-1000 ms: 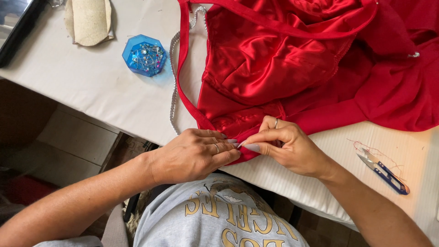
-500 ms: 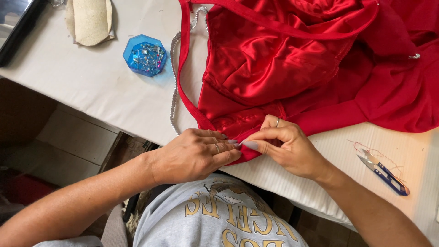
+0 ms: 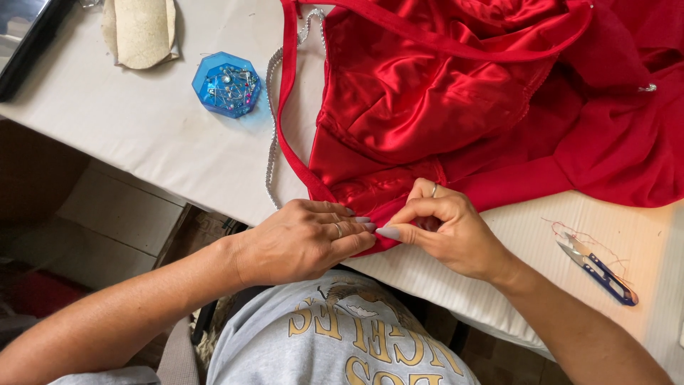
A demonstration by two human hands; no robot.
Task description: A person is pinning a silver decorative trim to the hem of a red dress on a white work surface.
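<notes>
A shiny red satin garment [image 3: 456,93] lies spread over a white table [image 3: 142,135], its lower edge hanging at the table's near side. My left hand [image 3: 303,239] pinches that lower red edge from the left, fingers closed on the fabric. My right hand [image 3: 445,228] pinches the same edge from the right, thumb and forefinger pressed together on the cloth. The two hands touch fingertip to fingertip. A silver beaded trim [image 3: 271,128] runs along the garment's left strap. Whether a needle is between the fingers is hidden.
A blue translucent pin box [image 3: 226,83] sits left of the garment. A beige padded piece [image 3: 140,28] lies at the far left. Small blue-handled thread snips [image 3: 597,269] with loose red threads rest at the right. A dark object [image 3: 28,43] lies along the table's left edge.
</notes>
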